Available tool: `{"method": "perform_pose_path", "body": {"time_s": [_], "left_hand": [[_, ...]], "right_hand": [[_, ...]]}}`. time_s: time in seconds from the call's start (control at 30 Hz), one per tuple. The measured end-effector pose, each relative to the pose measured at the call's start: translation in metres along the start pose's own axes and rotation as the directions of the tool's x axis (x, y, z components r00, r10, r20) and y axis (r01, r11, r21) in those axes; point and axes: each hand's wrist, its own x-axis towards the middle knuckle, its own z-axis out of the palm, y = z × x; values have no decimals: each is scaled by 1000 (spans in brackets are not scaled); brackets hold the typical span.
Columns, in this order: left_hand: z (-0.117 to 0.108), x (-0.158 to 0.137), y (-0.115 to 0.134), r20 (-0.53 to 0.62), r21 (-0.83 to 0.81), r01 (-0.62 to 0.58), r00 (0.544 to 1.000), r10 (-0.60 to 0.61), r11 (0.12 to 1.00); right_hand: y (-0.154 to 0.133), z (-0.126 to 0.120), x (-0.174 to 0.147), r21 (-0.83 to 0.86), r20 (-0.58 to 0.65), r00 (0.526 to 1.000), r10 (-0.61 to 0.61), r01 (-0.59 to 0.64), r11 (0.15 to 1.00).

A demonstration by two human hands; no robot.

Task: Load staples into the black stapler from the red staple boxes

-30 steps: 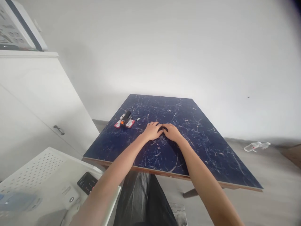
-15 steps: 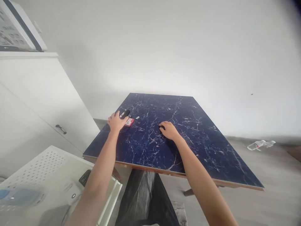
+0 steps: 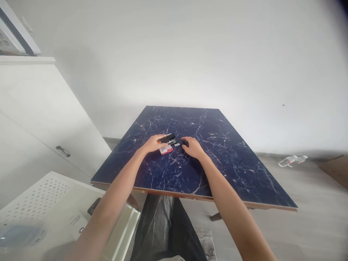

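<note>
My left hand (image 3: 152,144) is closed round a black stapler (image 3: 167,138) near the middle of the table, its thumb on the near side. Just below the stapler lies a small red and white box (image 3: 166,150), close to my left thumb. Between the two hands is a small pale strip (image 3: 177,144), too small to name. My right hand (image 3: 192,146) rests on the tabletop, curled round a small black object (image 3: 185,142); the fingers partly hide it.
The dark blue marbled table (image 3: 231,174) stands against a white wall. At left are a white cabinet (image 3: 54,119) and a white perforated stand (image 3: 35,197) with a phone (image 3: 94,206) on it. A clear plastic bottle (image 3: 287,161) lies on the floor at right.
My left hand has moved right with the stapler, and the red and white box and pale strip have shifted right too. They now sit close to my right hand, which stays nearly in place.
</note>
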Motion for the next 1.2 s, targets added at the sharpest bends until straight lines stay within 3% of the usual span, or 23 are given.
{"method": "perform_pose_path", "body": {"time_s": [0.17,0.27,0.53,0.77,0.87,1.0,1.2], "left_hand": [[16,-1,10,-47,261,39,999,-27,964],[17,-3,7,-33,302,48,999,-40,952],[15,-6,4,-60,306,13,998,5,952],[12,-9,4,-144,256,-62,984,101,965],[4,-12,4,-171,212,-39,982,76,976],[-6,-19,3,-135,155,35,991,-14,987],[-9,-24,1,-112,42,26,993,-21,999]], "right_hand": [[-5,0,2,157,9,1000,-28,26,987],[-9,6,6,220,26,998,-53,46,975],[-13,8,14,245,67,998,-5,-11,970],[24,-33,4,132,68,994,85,-93,987],[30,-51,-4,95,207,973,101,-122,988],[19,-57,-11,63,439,896,61,-99,993],[10,-56,-13,50,436,899,43,-72,996]]}}
